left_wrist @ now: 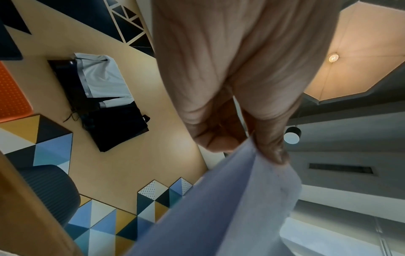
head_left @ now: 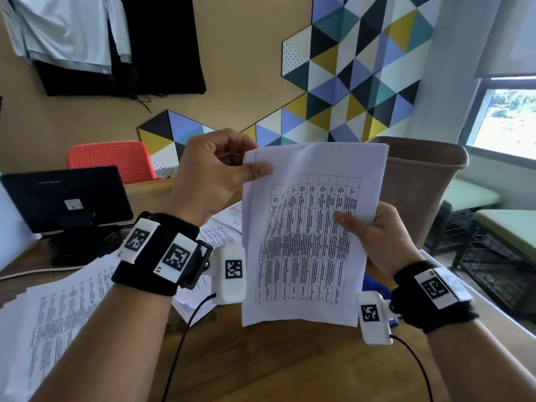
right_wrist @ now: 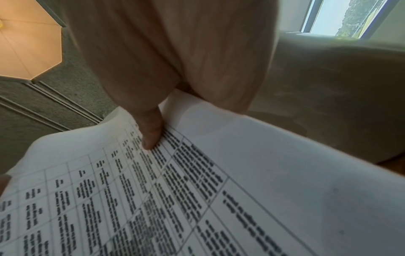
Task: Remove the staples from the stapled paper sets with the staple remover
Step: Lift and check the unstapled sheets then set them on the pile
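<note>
Above wooden desk (head_left: 261, 358), left hand (head_left: 208, 175) and right hand (head_left: 377, 230) each grip paper set (head_left: 307, 233)

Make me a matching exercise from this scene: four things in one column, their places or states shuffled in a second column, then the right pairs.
Things:
1. paper set
2. left hand
3. bin
4. monitor

Places or states:
A. stands dark at the left of the table
B. pinches the top left corner of the sheets
C. held upright in the air by both hands
D. stands behind the sheets, at the right

Pairs: 1-C, 2-B, 3-D, 4-A
</note>
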Demonstrator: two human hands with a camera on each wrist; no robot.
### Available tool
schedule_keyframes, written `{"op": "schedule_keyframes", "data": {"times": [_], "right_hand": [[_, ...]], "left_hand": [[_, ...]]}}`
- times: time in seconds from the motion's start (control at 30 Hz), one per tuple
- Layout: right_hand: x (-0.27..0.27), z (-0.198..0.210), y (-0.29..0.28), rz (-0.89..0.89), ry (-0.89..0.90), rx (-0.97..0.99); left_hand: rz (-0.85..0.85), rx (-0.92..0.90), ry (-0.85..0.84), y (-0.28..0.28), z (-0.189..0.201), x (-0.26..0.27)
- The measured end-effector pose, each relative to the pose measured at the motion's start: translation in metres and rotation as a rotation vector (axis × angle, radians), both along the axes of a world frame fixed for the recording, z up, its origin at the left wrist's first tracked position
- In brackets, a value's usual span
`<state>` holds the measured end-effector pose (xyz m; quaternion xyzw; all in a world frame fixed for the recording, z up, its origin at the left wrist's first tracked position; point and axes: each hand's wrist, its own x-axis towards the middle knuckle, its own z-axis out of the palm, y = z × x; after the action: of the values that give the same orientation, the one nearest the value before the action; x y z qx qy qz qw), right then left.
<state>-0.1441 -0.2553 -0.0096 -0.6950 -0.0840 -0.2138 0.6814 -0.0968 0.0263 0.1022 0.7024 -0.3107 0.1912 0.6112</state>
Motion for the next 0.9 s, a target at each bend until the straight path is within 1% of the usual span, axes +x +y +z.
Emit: {"op": "schedule_keyframes", "data": {"times": [0.1,0.2,0.37,0.43,0.47,0.5,0.53,0.57,0.6,0.63,0.67,0.7,0.73,0.77,0.8,0.83,0.9], "right_hand": [[0.000,0.000,-0.001,-0.044,0.013,-0.021],[0.002,-0.002,-0.004,-0.100,0.030,-0.017],[0.006,-0.005,-0.004,-0.114,0.046,-0.039],[0.008,-0.006,-0.003,-0.123,0.050,-0.063],[0.008,-0.006,-0.002,-0.126,0.050,-0.072],[0.008,-0.007,-0.002,-0.131,0.051,-0.076],[0.007,-0.006,-0.002,-0.132,0.050,-0.077],[0.006,-0.006,-0.002,-0.130,0.051,-0.069],[0.004,-0.006,-0.002,-0.121,0.055,-0.055],[0.002,-0.005,-0.002,-0.107,0.054,-0.040],[0.000,-0.004,-0.003,-0.094,0.049,-0.022],[-0.001,-0.004,-0.003,-0.085,0.044,-0.002],[-0.001,-0.003,-0.002,-0.080,0.037,0.016],[-0.002,-0.001,0.000,-0.076,0.022,0.034],[-0.003,0.002,0.003,-0.072,-0.001,0.044],[-0.004,0.006,0.007,-0.074,-0.032,0.042],[-0.006,0.015,0.016,-0.117,-0.119,0.002]], "left_hand": [[-0.007,-0.010,-0.030,-0.001,-0.003,-0.003],[-0.059,-0.050,0.031,0.004,-0.005,-0.003],[-0.146,0.039,0.077,0.003,-0.005,-0.002],[-0.134,0.051,0.064,-0.001,-0.006,0.000],[-0.083,0.052,0.026,-0.002,-0.008,0.004],[0.009,0.057,-0.030,-0.002,-0.009,0.007],[0.120,0.061,-0.078,-0.002,-0.012,0.012],[0.238,0.071,-0.091,-0.002,-0.014,0.015],[0.338,0.090,-0.058,-0.001,-0.019,0.020],[0.399,0.123,0.031,0.000,-0.025,0.025],[0.402,0.169,0.152,0.002,-0.033,0.030],[0.340,0.211,0.277,0.002,-0.041,0.030],[0.244,0.233,0.372,0.001,-0.051,0.031],[0.147,0.223,0.424,-0.003,-0.060,0.028],[0.084,0.195,0.424,-0.008,-0.067,0.025],[0.081,0.160,0.382,-0.014,-0.070,0.020],[0.130,0.050,0.264,-0.027,-0.071,0.011]]}}
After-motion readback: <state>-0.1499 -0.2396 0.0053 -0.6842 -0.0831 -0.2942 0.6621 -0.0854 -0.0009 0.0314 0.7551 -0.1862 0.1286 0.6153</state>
